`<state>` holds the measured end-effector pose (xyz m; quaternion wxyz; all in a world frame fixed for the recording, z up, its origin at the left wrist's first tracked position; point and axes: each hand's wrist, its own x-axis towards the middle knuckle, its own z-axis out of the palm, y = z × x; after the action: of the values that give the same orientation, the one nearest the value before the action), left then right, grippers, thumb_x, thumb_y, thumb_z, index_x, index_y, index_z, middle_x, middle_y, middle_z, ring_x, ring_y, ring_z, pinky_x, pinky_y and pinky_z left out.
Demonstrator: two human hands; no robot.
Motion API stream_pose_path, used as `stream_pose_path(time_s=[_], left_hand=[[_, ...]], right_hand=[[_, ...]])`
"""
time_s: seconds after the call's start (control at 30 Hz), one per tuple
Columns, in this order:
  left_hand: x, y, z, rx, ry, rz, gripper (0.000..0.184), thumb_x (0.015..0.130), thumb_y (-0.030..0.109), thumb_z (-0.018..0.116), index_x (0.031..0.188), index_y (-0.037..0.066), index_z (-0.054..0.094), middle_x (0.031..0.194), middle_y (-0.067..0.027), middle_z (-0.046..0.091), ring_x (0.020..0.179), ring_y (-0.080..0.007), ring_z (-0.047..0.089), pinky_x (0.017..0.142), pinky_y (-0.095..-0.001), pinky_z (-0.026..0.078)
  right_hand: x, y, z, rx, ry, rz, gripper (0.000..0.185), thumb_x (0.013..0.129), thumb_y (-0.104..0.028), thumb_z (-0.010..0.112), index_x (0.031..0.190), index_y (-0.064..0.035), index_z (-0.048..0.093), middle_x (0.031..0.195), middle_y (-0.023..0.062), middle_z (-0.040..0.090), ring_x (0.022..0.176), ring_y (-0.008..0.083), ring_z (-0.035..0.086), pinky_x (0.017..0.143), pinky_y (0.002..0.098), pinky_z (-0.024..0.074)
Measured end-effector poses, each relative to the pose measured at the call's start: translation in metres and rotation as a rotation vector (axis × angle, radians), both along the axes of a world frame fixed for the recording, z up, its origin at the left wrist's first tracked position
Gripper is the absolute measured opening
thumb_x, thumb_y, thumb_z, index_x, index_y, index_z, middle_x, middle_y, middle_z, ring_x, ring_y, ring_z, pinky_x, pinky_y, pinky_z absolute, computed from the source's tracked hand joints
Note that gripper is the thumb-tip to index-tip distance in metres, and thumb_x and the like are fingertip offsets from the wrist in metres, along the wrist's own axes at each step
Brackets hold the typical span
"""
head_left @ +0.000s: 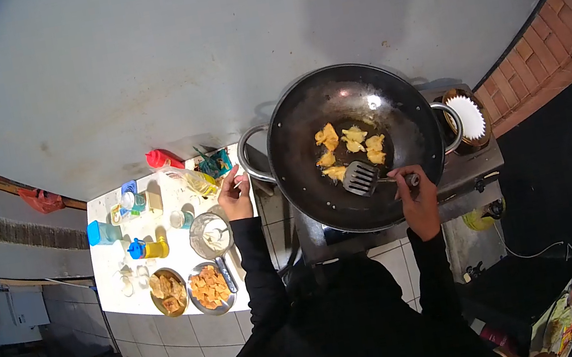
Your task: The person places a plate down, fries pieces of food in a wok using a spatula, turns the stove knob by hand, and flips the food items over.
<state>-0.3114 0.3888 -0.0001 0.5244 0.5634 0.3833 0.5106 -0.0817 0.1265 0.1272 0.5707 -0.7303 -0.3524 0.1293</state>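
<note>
A large dark wok [299,119] sits on the stove with several golden fried pieces [354,139] in its middle. My right hand [420,203] grips the handle of a slotted spatula [360,179]. The spatula's head rests in the wok, just below the fried pieces. My left hand [235,197] is beside the wok's left handle [252,155], over the table's edge, with its fingers pinched together. Something small and pale may show at those fingertips, too small to name.
On the white table [117,278] left of the stove stand a bowl with white batter [212,236], a plate of orange-brown pieces [210,288], a bowl of fried pieces [168,292], a blue-lidded oil bottle [149,248] and a red-capped bottle [192,180]. A white-lined basket [467,118] stands right of the wok.
</note>
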Motion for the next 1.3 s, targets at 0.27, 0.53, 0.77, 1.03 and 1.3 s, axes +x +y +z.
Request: stream_pose_path(time_s=[0.27,0.53,0.77,1.03,1.3], left_hand=[[-0.003,-0.004,0.002,-0.053,0.018,0.009,0.036,0.085,0.011,0.067,0.118,0.000,0.059,0.080,0.0027,0.058,0.065,-0.0036,0.048,0.054,-0.0176,0.035],[-0.005,-0.006,0.002,-0.042,0.069,0.016,0.033,0.087,0.020,0.066,0.116,0.004,0.063,0.079,0.0025,0.059,0.067,-0.0046,0.050,0.055,-0.0185,0.036],[-0.001,-0.011,0.012,-0.064,0.081,0.043,0.034,0.087,0.024,0.066,0.115,0.005,0.064,0.083,0.0003,0.062,0.071,-0.0066,0.054,0.058,-0.0199,0.039],[0.000,-0.007,0.007,-0.027,0.048,-0.001,0.037,0.085,0.015,0.068,0.119,0.002,0.060,0.084,0.0029,0.059,0.070,-0.0043,0.051,0.056,-0.0176,0.038],[-0.003,-0.005,0.003,-0.013,0.044,-0.004,0.038,0.084,0.009,0.068,0.120,-0.001,0.059,0.084,0.0031,0.059,0.070,-0.0045,0.051,0.057,-0.0180,0.038]], right_hand=[[0.004,-0.002,0.000,0.045,0.027,-0.075,0.007,0.091,-0.006,0.055,0.091,0.0003,0.058,0.073,0.0060,0.060,0.057,0.0096,0.054,0.053,0.0255,0.0423],[0.003,-0.002,-0.001,0.002,0.012,-0.049,0.007,0.091,-0.006,0.055,0.091,0.0006,0.058,0.071,0.0058,0.060,0.056,0.0096,0.054,0.053,0.0258,0.0424],[0.003,0.005,0.003,0.052,-0.021,-0.040,0.003,0.090,-0.003,0.055,0.091,-0.0001,0.056,0.072,0.0063,0.061,0.056,0.0094,0.054,0.052,0.0251,0.0423],[0.005,0.005,-0.012,0.042,-0.026,-0.064,0.005,0.090,-0.005,0.056,0.090,-0.0005,0.056,0.073,0.0070,0.062,0.055,0.0091,0.053,0.053,0.0248,0.0426],[0.017,-0.007,0.004,0.047,-0.009,-0.074,0.006,0.091,-0.006,0.056,0.091,-0.0004,0.056,0.075,0.0059,0.062,0.058,0.0092,0.055,0.053,0.0252,0.0427]])
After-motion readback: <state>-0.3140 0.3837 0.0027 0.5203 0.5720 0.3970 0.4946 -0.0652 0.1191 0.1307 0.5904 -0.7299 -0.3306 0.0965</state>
